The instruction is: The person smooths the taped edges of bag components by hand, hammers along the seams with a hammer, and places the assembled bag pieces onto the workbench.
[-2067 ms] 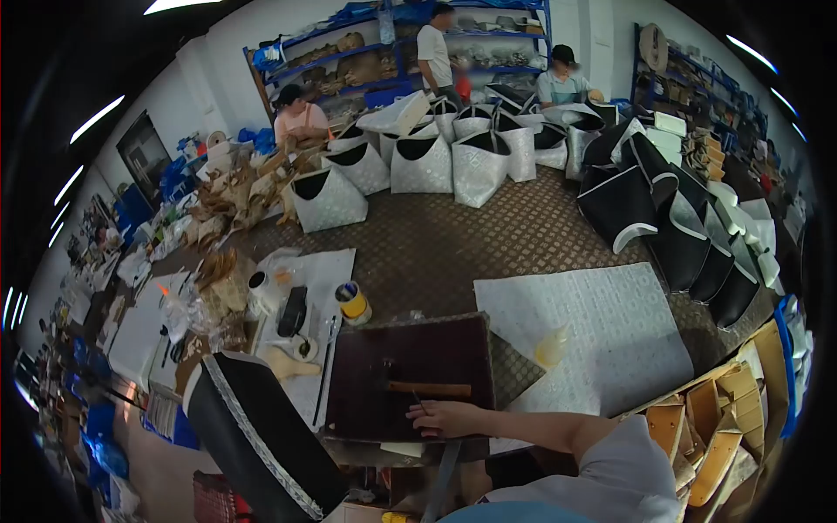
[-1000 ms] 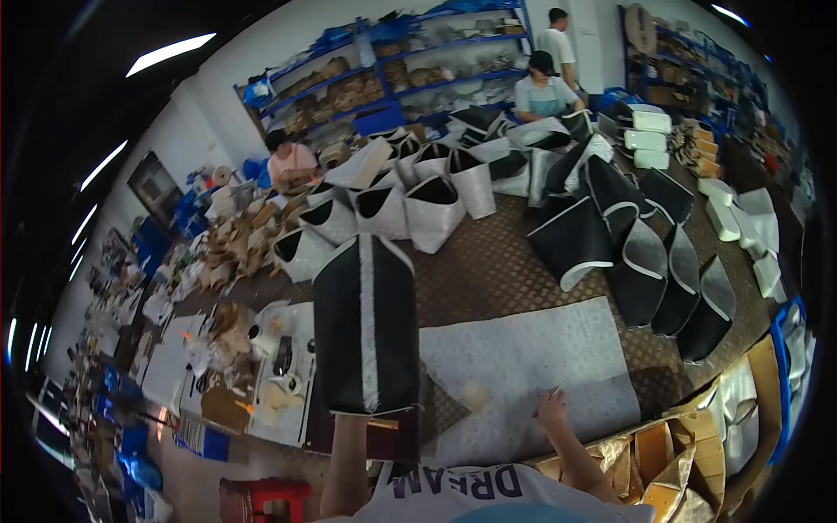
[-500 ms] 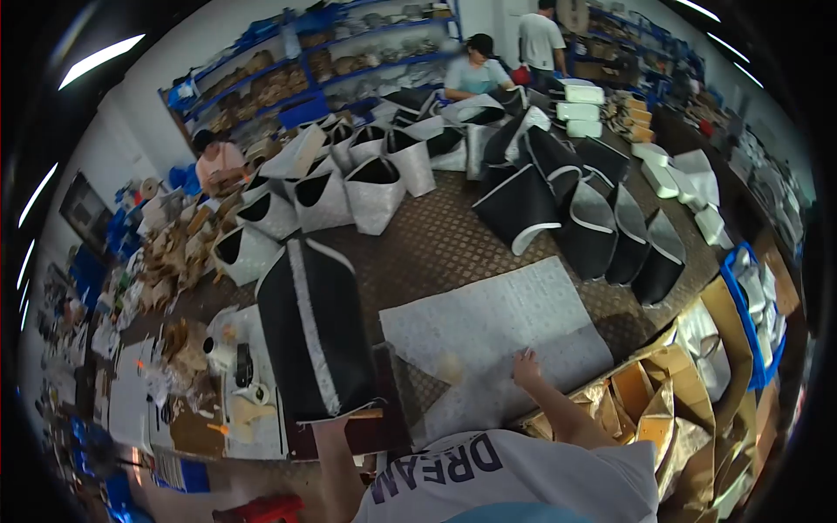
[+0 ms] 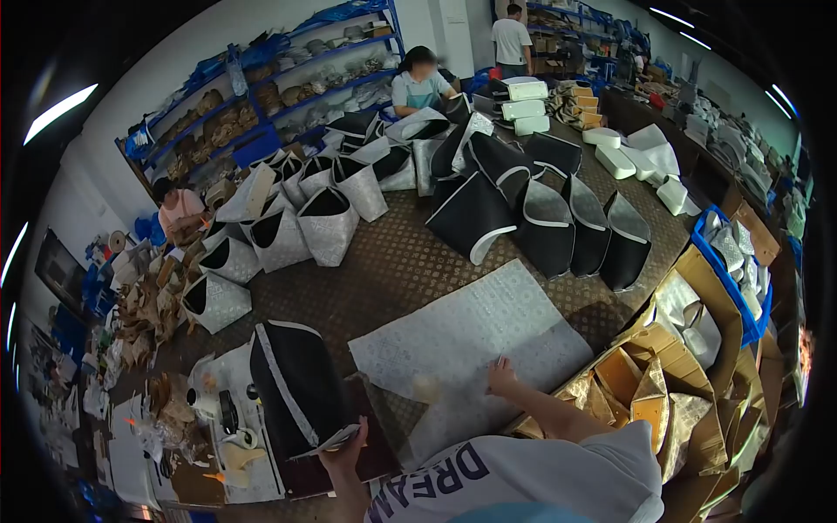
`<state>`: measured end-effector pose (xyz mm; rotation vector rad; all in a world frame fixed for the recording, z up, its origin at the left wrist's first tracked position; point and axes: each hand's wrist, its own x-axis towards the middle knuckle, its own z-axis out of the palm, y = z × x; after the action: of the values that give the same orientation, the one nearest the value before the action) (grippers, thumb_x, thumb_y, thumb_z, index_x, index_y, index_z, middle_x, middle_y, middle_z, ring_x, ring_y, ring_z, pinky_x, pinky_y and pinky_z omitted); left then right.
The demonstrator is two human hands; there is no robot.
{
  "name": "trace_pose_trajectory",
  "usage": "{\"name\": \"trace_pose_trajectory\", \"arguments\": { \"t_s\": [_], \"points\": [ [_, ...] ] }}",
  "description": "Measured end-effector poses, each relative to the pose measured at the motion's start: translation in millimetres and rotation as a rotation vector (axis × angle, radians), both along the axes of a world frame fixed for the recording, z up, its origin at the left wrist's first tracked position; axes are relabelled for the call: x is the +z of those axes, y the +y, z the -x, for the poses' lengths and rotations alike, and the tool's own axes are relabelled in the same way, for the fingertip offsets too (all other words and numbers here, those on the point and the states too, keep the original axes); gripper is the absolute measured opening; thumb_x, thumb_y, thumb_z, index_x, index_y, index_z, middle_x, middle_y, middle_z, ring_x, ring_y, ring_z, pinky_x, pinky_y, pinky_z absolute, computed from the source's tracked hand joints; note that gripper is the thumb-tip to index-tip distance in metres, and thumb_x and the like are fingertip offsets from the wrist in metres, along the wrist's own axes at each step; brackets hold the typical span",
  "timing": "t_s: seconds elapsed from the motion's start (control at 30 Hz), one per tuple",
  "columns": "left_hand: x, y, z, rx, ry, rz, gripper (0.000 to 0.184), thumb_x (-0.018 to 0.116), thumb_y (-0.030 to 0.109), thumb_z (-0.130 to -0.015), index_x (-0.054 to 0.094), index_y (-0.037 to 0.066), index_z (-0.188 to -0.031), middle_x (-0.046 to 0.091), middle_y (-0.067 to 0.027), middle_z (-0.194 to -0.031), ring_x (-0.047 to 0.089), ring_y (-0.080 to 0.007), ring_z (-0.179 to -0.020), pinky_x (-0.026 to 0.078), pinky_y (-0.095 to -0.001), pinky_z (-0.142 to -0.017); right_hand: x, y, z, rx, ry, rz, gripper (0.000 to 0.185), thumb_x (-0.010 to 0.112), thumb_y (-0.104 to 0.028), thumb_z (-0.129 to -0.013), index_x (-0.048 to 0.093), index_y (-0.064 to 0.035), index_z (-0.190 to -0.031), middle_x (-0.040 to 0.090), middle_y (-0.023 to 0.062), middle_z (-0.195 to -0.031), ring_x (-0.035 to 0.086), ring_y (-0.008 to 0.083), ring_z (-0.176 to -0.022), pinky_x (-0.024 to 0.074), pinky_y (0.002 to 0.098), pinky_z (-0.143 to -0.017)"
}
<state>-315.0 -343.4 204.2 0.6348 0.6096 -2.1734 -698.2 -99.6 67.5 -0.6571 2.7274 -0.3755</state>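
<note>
My left hand (image 4: 349, 449) grips the lower edge of a black bag body (image 4: 305, 392) with a whitish strip down it, tilted over the dark red board (image 4: 375, 427). My fingers are partly behind the edge. My right hand (image 4: 501, 378) is over a silver patterned sheet (image 4: 471, 322), its fingers curled together around something thin and too small to make out. A pale, see-through object (image 4: 426, 389) stands near the sheet's left part. The bag body covers much of the board.
Silver bag bodies (image 4: 327, 227) and black ones (image 4: 475, 216) stand across the table. Boxes with gold pieces (image 4: 649, 401) are at the right. A tape roll (image 4: 248, 438) and black tool (image 4: 228, 411) lie left. Co-workers (image 4: 420, 83), (image 4: 180, 209) sit beyond; another person (image 4: 512, 42) stands.
The black bag body has gone from the lower left to over the board, now lower than half a second ago. My right hand has moved from the board to above the silver sheet. The view has turned right.
</note>
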Motion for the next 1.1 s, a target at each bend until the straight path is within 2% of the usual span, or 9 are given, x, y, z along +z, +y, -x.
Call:
{"name": "trace_pose_trajectory", "arguments": {
  "t_s": [0.13, 0.23, 0.33, 0.4, 0.47, 0.77, 0.97, 1.07, 1.1],
  "points": [
    [-25, -2, -2, 0.009, -0.042, -0.21, 0.039, 0.07, 0.038, -0.082, 0.068, 0.01, -0.109, 0.068, -0.0119, -0.103, 0.053, -0.0422, -0.114, 0.031, -0.0681, -0.108, -2, -1, -3, 0.003, 0.0, -0.008, 0.032, 0.061, -0.012, -0.083, 0.064, -0.0146, -0.115, 0.067, 0.0139, -0.107, 0.069, 0.0292, -0.085, 0.0546, 0.0436, -0.073],
    [-58, -8, -12, -0.043, -0.011, -0.183, 0.045, 0.068, 0.042, -0.082, 0.066, 0.01, -0.113, 0.063, -0.0142, -0.113, 0.048, -0.0435, -0.12, 0.033, -0.0674, -0.106, 1, -3, -4, -0.001, 0.005, -0.013, 0.031, 0.061, -0.012, -0.084, 0.065, -0.0145, -0.115, 0.067, 0.014, -0.107, 0.069, 0.0293, -0.086, 0.0546, 0.0436, -0.073],
    [-141, -30, -17, -0.497, 0.8, 0.031, 0.055, 0.065, 0.047, -0.084, 0.058, 0.01, -0.124, 0.045, -0.0181, -0.133, 0.035, -0.0439, -0.13, 0.035, -0.0644, -0.104, 3, -3, -7, -0.013, 0.0, -0.012, 0.031, 0.061, -0.013, -0.084, 0.065, -0.0145, -0.115, 0.067, 0.014, -0.107, 0.069, 0.0294, -0.086, 0.0546, 0.0435, -0.073],
    [-132, -32, -16, -0.489, 0.845, -0.051, 0.062, 0.063, 0.049, -0.085, 0.05, 0.011, -0.131, 0.032, -0.0197, -0.143, 0.026, -0.0439, -0.136, 0.037, -0.0623, -0.103, 3, -3, -8, -0.021, 0.0, -0.012, 0.031, 0.061, -0.013, -0.084, 0.065, -0.0145, -0.115, 0.067, 0.0141, -0.107, 0.069, 0.0294, -0.086, 0.0546, 0.0435, -0.073],
    [-45, -3, -13, -0.045, 0.117, -0.372, 0.068, 0.062, 0.05, -0.086, 0.042, 0.012, -0.138, 0.019, -0.0205, -0.147, 0.017, -0.0437, -0.139, 0.038, -0.0605, -0.103, 1, -3, -8, -0.024, 0.0, -0.017, 0.031, 0.061, -0.013, -0.084, 0.065, -0.0145, -0.115, 0.067, 0.0141, -0.107, 0.069, 0.0295, -0.086, 0.0546, 0.0435, -0.073],
    [-16, 5, -13, 0.043, 0.102, -0.347, 0.067, 0.064, 0.048, -0.088, 0.041, 0.01, -0.138, 0.028, -0.0163, -0.145, 0.023, -0.0419, -0.138, 0.036, -0.0614, -0.104, -4, -3, -7, -0.04, 0.0, -0.012, 0.03, 0.061, -0.015, -0.085, 0.065, -0.0144, -0.114, 0.067, 0.0144, -0.108, 0.069, 0.0298, -0.086, 0.0547, 0.0434, -0.073],
    [-72, -6, -15, 0.024, -0.032, 0.273, 0.085, 0.076, 0.033, -0.079, 0.03, 0.005, -0.146, 0.028, -0.0217, -0.15, 0.024, -0.04, -0.141, 0.034, -0.061, -0.109, -2, -5, -7, -0.056, -0.004, -0.008, 0.029, 0.06, -0.016, -0.085, 0.065, -0.0143, -0.114, 0.067, 0.0145, -0.108, 0.069, 0.0299, -0.086, 0.0547, 0.0434, -0.073],
    [-65, -10, -15, 0.031, 0.029, 0.024, 0.062, 0.072, 0.039, -0.08, 0.054, 0.007, -0.13, 0.056, -0.0153, -0.132, 0.049, -0.0404, -0.123, 0.034, -0.0653, -0.108, -2, -6, -9, -0.063, -0.004, -0.002, 0.029, 0.06, -0.016, -0.086, 0.065, -0.0143, -0.114, 0.067, 0.0146, -0.108, 0.069, 0.03, -0.086, 0.0547, 0.0434, -0.073],
    [-66, -11, -14, 0.073, 0.026, -0.024, 0.064, 0.072, 0.039, -0.08, 0.053, 0.006, -0.131, 0.053, -0.0154, -0.135, 0.047, -0.0408, -0.124, 0.035, -0.0656, -0.108, -1, -7, -9, -0.063, -0.002, -0.001, 0.029, 0.06, -0.016, -0.086, 0.065, -0.0143, -0.114, 0.067, 0.0146, -0.108, 0.069, 0.0301, -0.086, 0.0548, 0.0434, -0.074]
  ]
}}
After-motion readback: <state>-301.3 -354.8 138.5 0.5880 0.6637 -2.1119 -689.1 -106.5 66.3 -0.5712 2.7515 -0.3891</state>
